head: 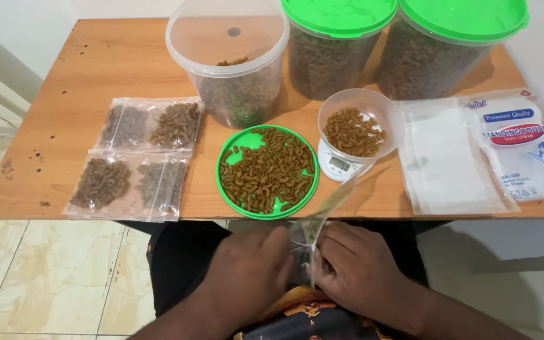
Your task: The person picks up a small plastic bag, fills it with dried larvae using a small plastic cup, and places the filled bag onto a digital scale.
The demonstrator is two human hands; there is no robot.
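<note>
Pouch [322,211], seemingly empty, held by two hands; four filled bags [136,157] lie left.

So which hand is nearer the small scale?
The right hand, below the scale and almost directly under it. The left hand sits farther off, down-left, under the green lid.

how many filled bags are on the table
4, in a two-by-two block at the table's left: back left, back right, front left, front right. The bag in both hands looks empty. None seem hidden.
</note>
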